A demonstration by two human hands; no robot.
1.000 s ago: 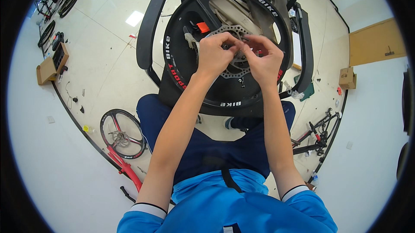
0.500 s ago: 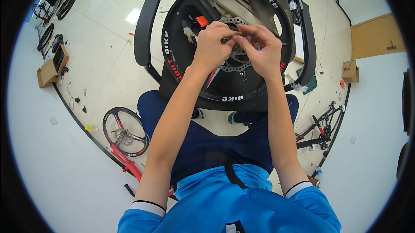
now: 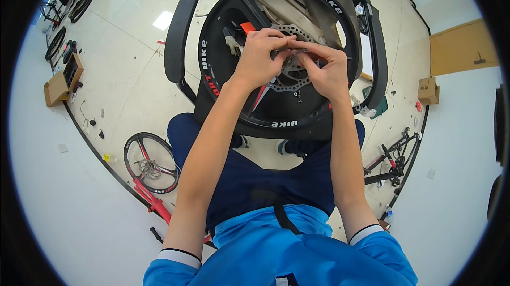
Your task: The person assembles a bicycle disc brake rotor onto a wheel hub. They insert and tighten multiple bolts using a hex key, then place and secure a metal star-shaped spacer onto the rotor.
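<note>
A black bicycle wheel (image 3: 255,119) with red and white lettering lies flat on a black chair seat before me. At its middle is a silver brake disc (image 3: 290,86) with holes, partly covered by my fingers. Over the hub, the fingers of my left hand (image 3: 259,58) are pinched together. My right hand (image 3: 326,71) meets them from the right, its thumb and forefinger closed. Between the fingertips shows a sliver of a small grey piece, too hidden to name. A few small bolts (image 3: 298,96) lie just below the disc.
Armrests (image 3: 180,33) flank the wheel. Inside the rim, left of the disc, are an orange piece (image 3: 247,27) and a whitish object (image 3: 232,44). On the floor are another wheel (image 3: 151,163), a red frame (image 3: 154,200), a black frame (image 3: 392,161) and cardboard boxes (image 3: 428,91).
My fingers have shifted slightly over the hub, and the right forefinger now stretches further across toward the left hand. The wheel lies nearly as before.
</note>
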